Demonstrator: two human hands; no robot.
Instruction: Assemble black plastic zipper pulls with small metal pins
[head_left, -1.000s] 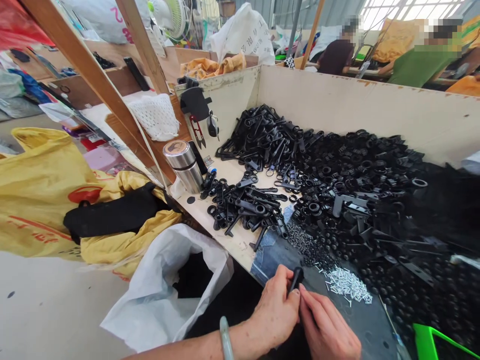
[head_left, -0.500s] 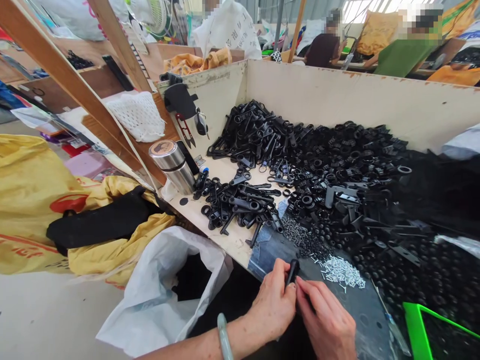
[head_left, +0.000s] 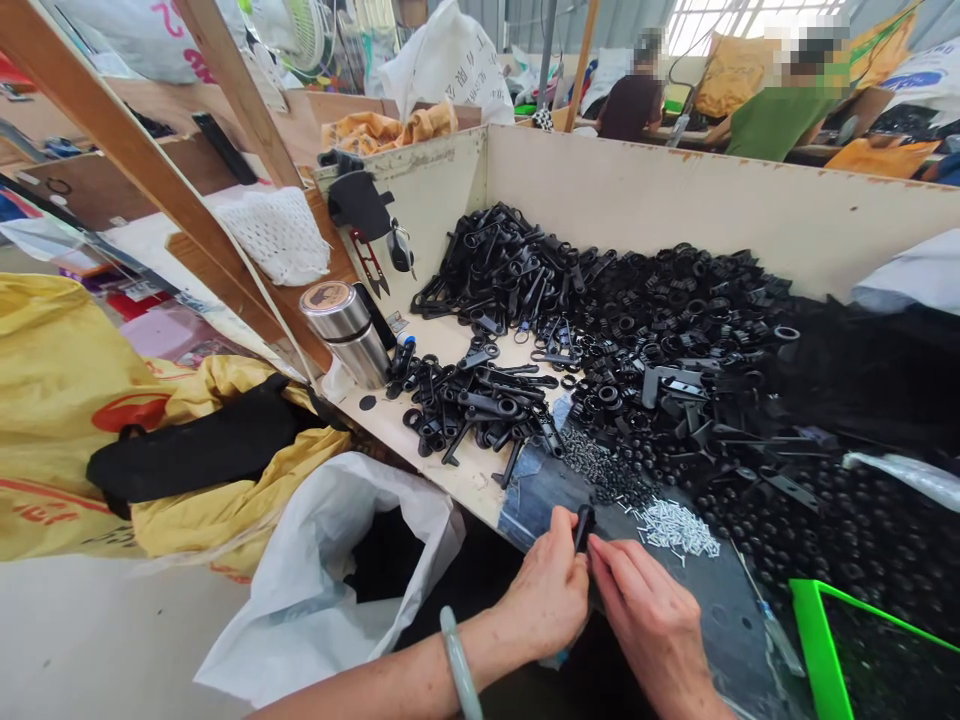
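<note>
My left hand (head_left: 551, 585), with a pale green bangle (head_left: 459, 660) on its wrist, is closed around a black plastic part (head_left: 584, 527) held upright at the bench's front edge. Against the side of that part, my right hand (head_left: 649, 600) has its thumb and fingertips pinched together; whatever is between them is hidden or too small to name. Just beyond the hands lie a heap of small silver pins (head_left: 679, 528) and a pile of tiny dark pieces (head_left: 592, 465). Black lever-like parts (head_left: 487, 400) are scattered farther left.
Large heaps of black parts (head_left: 675, 300) fill the walled bench (head_left: 675, 185). A steel flask (head_left: 349, 335) stands at left; scissors (head_left: 367, 262) hang above it. An open white sack (head_left: 300, 580) sits below left, a green-edged tray (head_left: 817, 650) at right. Two people (head_left: 784, 110) sit beyond.
The view has shifted slightly, so the bench contents appear a little farther left. Both hands keep their hold close together, with the black part still in the left.
</note>
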